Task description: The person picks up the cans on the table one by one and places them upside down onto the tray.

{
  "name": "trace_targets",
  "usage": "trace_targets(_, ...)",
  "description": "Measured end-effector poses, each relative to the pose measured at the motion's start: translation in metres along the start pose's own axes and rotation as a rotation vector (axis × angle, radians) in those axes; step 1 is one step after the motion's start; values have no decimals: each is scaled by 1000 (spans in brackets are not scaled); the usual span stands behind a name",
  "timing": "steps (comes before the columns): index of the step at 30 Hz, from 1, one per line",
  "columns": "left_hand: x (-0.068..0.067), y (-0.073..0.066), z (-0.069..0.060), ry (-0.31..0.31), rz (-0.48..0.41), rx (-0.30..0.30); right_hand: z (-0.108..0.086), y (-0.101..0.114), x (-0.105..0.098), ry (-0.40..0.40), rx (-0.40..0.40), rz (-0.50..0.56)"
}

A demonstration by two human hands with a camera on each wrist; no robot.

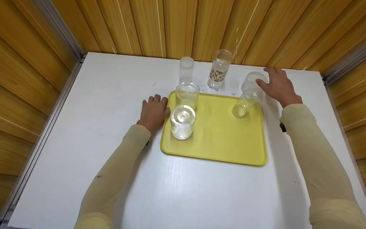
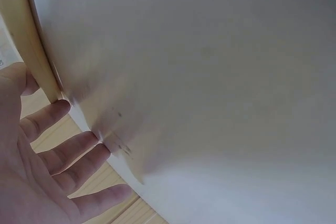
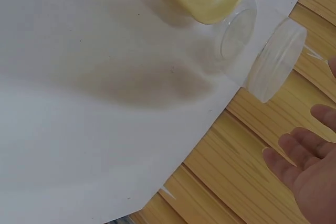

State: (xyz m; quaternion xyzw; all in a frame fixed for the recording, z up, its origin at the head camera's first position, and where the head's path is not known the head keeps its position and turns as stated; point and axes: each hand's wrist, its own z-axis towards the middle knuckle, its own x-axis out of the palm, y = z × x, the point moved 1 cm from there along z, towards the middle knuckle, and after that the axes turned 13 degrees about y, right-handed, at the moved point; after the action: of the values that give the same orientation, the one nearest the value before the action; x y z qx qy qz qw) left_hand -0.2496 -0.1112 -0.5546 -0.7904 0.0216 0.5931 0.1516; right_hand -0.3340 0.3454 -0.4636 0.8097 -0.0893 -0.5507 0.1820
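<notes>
My left hand (image 1: 153,114) rests at the left rim of a yellow tray (image 1: 227,140). In the left wrist view its fingertips (image 2: 94,137) touch the white tabletop, and the thumb lies by the tray's edge. My right hand (image 1: 278,85), fingers spread and holding nothing, is beside a wide clear jar (image 1: 252,79) behind the tray's right corner. The right wrist view shows a gap between that jar (image 3: 278,61) and the fingers. On the tray's left side stand two clear containers, a front one (image 1: 182,125) and a back one (image 1: 186,93). A clear drinking glass (image 1: 244,104) stands at its back right.
Behind the tray stand a plain clear glass (image 1: 186,70) and a tall glass with a brown pattern (image 1: 219,73). The white table (image 1: 106,95) ends at wood-patterned walls (image 1: 179,28) at the back and both sides.
</notes>
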Motion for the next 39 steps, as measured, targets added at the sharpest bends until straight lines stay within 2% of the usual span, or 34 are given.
trace_targets(4,-1,0,0,-4,1,2,8,2,3,30,21,14)
trace_targets(13,-1,0,2,33,-8,-20,23,5,10,97,49,26)
trace_targets(19,0,0,2,28,-5,-23,29,8,17,122,37,17)
trace_targets(24,0,1,3,24,-9,-21,32,7,20,149,62,44)
trace_targets(39,1,2,2,24,10,-23,31,4,20,61,50,25)
